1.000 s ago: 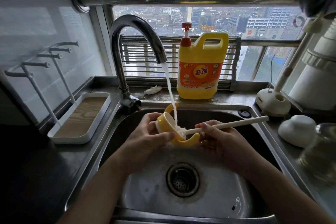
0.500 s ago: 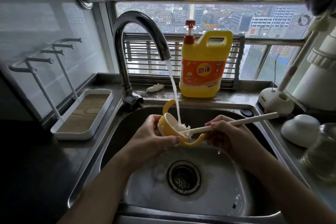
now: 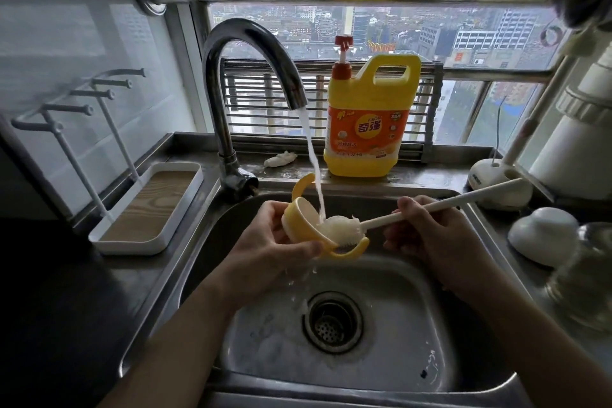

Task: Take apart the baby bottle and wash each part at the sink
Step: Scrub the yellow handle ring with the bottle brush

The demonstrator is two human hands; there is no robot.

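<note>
Yellow baby-bottle collar (image 3: 299,225), a ring with two curved handles, is held above the sink (image 3: 381,368), just over and behind the drain (image 3: 332,321). The left hand (image 3: 265,248) grips it, thumb across the lower edge and fingers curled behind, with the open side turned toward the right. The right hand (image 3: 430,235) pinches the white handle of a bottle brush (image 3: 470,195), fingers curled around it. The brush's bristled head lies against the collar's opening. A stream of water (image 3: 313,169) falls from the curved chrome tap (image 3: 231,76) at the sink's back left corner, lands where brush and collar meet, and drips down toward the drain.

On the bench behind the sink stands a yellow detergent jug (image 3: 367,122) with a red pump and an orange label, with a small white scrap (image 3: 280,159) lying beside it. Left of the sink sits a white drying rack (image 3: 149,209) with upright pegs and a wood-look tray. Right of the sink are a white domed cap (image 3: 543,235), a rounded white stand (image 3: 496,182), and a blurred clear glass container (image 3: 586,278).
</note>
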